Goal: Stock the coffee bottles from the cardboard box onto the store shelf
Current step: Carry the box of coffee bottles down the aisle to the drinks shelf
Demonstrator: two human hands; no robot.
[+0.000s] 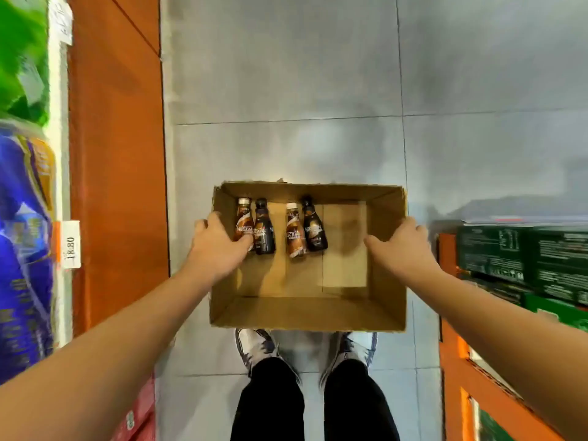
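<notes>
Box of cardboard sits on the floor with four coffee bottles left lying inside (none seen shelved), left hand curled over its left wall touching one bottle, right hand clasping the right wall.

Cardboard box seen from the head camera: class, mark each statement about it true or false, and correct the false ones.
1. The cardboard box holds four coffee bottles. True.
2. The bottles stand upright. False: they lie on their sides, caps pointing away from the person.
3. The left hand is at the box's left wall, the right hand at its right wall. True.
4. The box sits on a shelf. False: it is over the grey tiled floor, in front of the person's shoes.
5. All bottles have dark caps. False: two are pale.
</notes>
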